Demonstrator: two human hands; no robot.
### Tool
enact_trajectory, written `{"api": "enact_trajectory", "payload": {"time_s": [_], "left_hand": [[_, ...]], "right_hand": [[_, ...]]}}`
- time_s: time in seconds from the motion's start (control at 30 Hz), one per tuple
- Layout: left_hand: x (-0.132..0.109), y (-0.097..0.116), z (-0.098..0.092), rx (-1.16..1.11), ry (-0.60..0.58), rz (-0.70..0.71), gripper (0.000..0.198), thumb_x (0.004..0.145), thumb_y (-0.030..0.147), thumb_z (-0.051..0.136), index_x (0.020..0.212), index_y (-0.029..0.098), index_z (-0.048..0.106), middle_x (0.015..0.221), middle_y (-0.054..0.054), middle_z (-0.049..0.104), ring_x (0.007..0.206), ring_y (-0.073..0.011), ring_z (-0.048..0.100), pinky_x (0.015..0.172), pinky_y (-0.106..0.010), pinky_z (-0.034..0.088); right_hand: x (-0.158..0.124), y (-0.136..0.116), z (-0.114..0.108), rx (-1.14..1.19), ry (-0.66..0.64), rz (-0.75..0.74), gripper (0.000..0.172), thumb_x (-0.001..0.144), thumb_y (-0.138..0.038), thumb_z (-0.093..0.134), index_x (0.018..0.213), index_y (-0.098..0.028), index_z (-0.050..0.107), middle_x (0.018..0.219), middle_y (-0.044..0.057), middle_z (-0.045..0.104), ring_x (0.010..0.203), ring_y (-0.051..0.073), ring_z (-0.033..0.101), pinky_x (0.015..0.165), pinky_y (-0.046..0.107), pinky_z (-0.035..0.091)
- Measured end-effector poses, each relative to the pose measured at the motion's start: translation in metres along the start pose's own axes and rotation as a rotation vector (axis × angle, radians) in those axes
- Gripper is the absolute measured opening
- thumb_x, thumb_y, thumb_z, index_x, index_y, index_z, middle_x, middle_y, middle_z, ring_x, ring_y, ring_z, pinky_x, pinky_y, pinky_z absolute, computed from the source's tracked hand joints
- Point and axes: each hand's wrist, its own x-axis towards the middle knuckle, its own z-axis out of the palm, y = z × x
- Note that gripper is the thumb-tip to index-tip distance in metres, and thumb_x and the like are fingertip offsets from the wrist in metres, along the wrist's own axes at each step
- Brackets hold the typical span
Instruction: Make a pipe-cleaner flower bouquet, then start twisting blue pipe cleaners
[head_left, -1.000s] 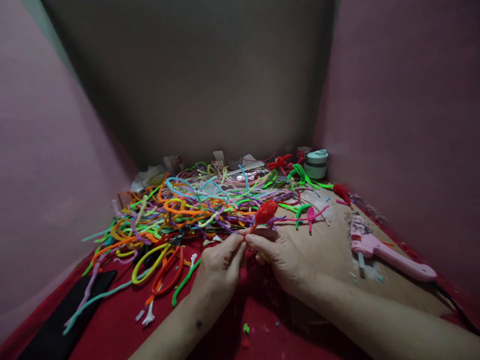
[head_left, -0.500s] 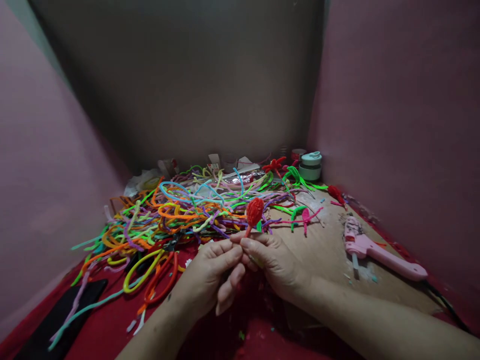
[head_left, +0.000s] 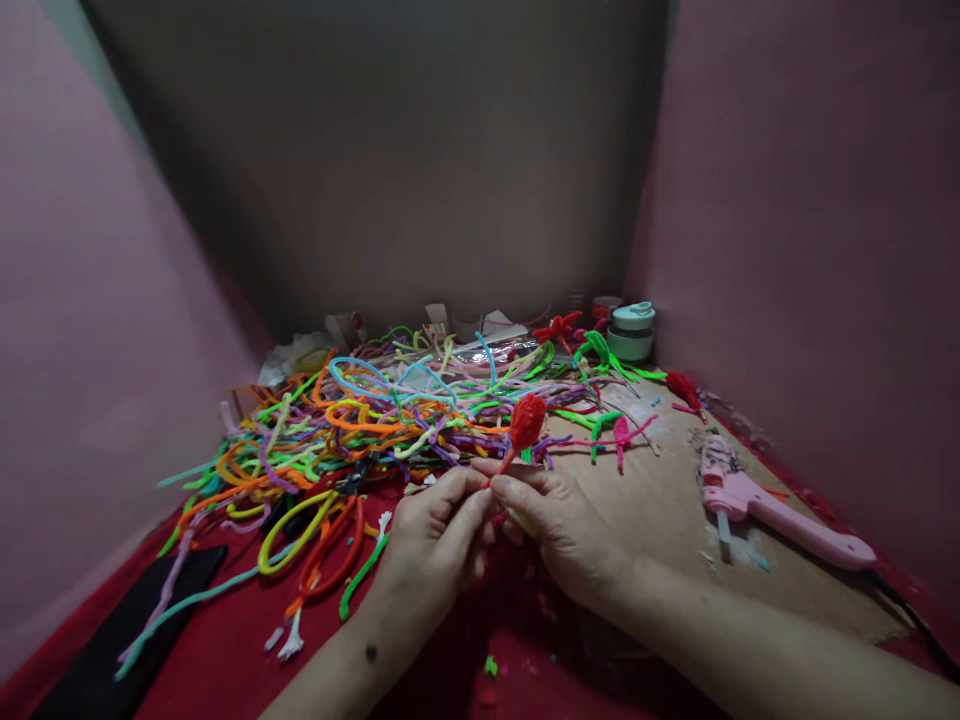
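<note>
Wall at far left, pink, and below it we pick up a black slab flat on the red cloth, a teal strand trailing across it. Moving right, we hit the heap of fuzzy strands, orange, purple, green and blue, all tangled together, with a yellow loop and a red loop spilling out at its near edge. A short green strand lies just beside our left hand, and what a neat grip that is: thumb and forefinger pinching the low end of a thin red stem. And on top of that stem, there it is, the red bud, leaning slightly right, held up between us and the heap, clear of the cloth. Our right hand meets it from the other side, thumb and forefinger pinching the same stem, fingertips right beside the left's. Further right we have cardboard, a curled green piece and a pink piece over its near-heap side; a lidded tub sits behind, a second bud near it. Far right, a pink glue gun lies on its side, its cord running off towards the corner.
</note>
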Motion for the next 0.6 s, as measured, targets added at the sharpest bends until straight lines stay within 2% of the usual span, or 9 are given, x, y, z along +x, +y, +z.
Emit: {"api": "enact_trajectory", "payload": {"time_s": [0.13, 0.27, 0.4, 0.5, 0.6], "left_hand": [[0.0008, 0.0055, 0.0008, -0.163, -0.031, -0.128, 0.02, 0.08, 0.034, 0.053, 0.071, 0.015, 0.055, 0.049, 0.006, 0.048, 0.032, -0.0039, 0.039, 0.031, -0.014, 0.031], [0.0013, 0.0019, -0.0009, -0.257, -0.062, -0.154, 0.018, 0.08, 0.032, 0.054, 0.077, 0.015, 0.056, 0.05, 0.006, 0.049, 0.031, -0.0035, 0.039, 0.029, -0.014, 0.031], [0.0023, -0.0011, -0.0021, -0.328, -0.069, -0.175, 0.017, 0.08, 0.031, 0.055, 0.076, 0.014, 0.056, 0.049, 0.006, 0.05, 0.029, -0.0027, 0.038, 0.027, -0.013, 0.031], [0.0036, -0.0007, -0.0029, -0.423, -0.088, -0.197, 0.018, 0.08, 0.029, 0.055, 0.071, 0.014, 0.054, 0.05, 0.006, 0.052, 0.028, -0.0018, 0.037, 0.027, -0.012, 0.032], [0.0053, -0.0013, -0.0038, -0.562, -0.129, -0.242, 0.016, 0.08, 0.027, 0.056, 0.071, 0.014, 0.052, 0.05, 0.007, 0.05, 0.027, -0.0011, 0.031, 0.025, -0.014, 0.035]], "right_hand": [[0.0013, 0.0015, -0.0032, -0.019, -0.046, -0.022, 0.029, 0.077, -0.035, 0.06, 0.096, -0.014, 0.067, 0.054, -0.003, 0.055, 0.047, 0.007, 0.043, 0.046, 0.019, 0.03], [0.0017, 0.0018, -0.0033, 0.017, -0.088, -0.019, 0.022, 0.079, -0.032, 0.057, 0.075, -0.012, 0.066, 0.059, 0.001, 0.06, 0.055, 0.011, 0.053, 0.055, 0.023, 0.04], [0.0007, -0.0014, -0.0019, -0.017, -0.096, -0.002, 0.026, 0.078, -0.034, 0.058, 0.065, -0.013, 0.063, 0.059, 0.001, 0.06, 0.055, 0.011, 0.054, 0.056, 0.024, 0.042], [-0.0007, -0.005, -0.0008, -0.058, -0.06, -0.009, 0.026, 0.078, -0.034, 0.06, 0.062, -0.013, 0.061, 0.059, 0.001, 0.06, 0.053, 0.011, 0.053, 0.055, 0.024, 0.042], [-0.0005, -0.0075, 0.0007, -0.013, -0.053, 0.019, 0.018, 0.077, -0.032, 0.061, 0.075, -0.014, 0.065, 0.06, 0.0, 0.062, 0.051, 0.011, 0.054, 0.054, 0.025, 0.043]]}}
